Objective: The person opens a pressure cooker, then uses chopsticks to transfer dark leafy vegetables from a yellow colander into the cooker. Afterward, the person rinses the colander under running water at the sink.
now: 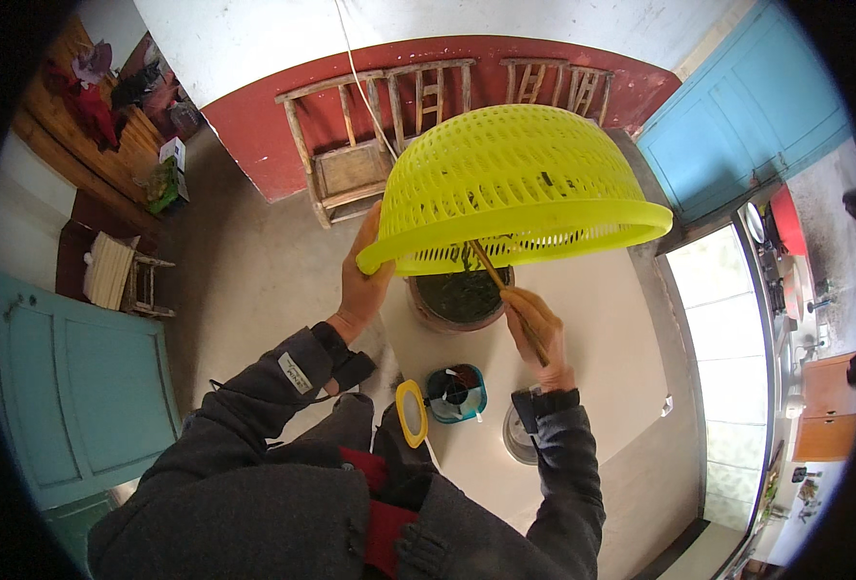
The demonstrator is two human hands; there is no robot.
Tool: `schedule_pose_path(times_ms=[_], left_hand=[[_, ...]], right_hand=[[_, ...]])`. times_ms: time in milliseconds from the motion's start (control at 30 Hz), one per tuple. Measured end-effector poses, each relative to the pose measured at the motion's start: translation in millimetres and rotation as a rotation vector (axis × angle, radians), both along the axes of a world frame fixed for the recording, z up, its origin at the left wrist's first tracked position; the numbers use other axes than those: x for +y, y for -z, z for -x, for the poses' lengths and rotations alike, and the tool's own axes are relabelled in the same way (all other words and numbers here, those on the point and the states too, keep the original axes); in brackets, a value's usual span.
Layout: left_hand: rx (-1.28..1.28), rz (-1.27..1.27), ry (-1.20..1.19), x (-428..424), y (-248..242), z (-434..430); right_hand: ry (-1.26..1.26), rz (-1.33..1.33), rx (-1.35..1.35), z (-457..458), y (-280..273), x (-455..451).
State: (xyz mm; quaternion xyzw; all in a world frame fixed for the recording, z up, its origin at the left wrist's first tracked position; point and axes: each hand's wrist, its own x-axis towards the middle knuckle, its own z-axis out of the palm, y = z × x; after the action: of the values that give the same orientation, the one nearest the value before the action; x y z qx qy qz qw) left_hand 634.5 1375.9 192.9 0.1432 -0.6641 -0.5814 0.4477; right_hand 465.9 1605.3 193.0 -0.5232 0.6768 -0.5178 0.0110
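My left hand (364, 283) grips the rim of a yellow-green plastic colander (515, 167), which is tipped so that its opening faces down. Dark green leafy bits cling inside it and show through its holes. In my right hand (537, 330) are wooden chopsticks (492, 272), their tips up under the colander's rim. Beneath the colander stands a round brownish pot (442, 322) with dark green leafy contents. Nearer to me on the pale surface are a teal-rimmed container (457, 394), a yellow-rimmed oval lid (412, 414) and a round metal dish (521, 435), partly hidden by my right sleeve.
Wooden chairs (348, 170) line the red-and-white wall beyond the colander. A small wooden stool (149, 286) stands at the left near a blue door (87, 384). On the right are a tiled counter (725, 348) and a small white object (667, 404) by the pale surface's edge.
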Motion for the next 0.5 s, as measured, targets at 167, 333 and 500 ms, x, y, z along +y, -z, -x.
schedule_pose_path(times_ms=[167,333,500], left_hand=[[-0.009,-0.012,-0.016,-3.6,1.7,-5.4],[-0.018,-0.013,-0.027,-3.5,3.9,-3.4],[-0.007,-0.008,-0.036,-2.5,3.2,-4.5]], right_hand=[[-0.102,-0.025,-0.023,-17.9,4.9,35.6],[0.029,-0.040,-0.093,-8.0,1.7,23.0],[-0.058,-0.075,-0.010,-16.9,-2.7,18.3]])
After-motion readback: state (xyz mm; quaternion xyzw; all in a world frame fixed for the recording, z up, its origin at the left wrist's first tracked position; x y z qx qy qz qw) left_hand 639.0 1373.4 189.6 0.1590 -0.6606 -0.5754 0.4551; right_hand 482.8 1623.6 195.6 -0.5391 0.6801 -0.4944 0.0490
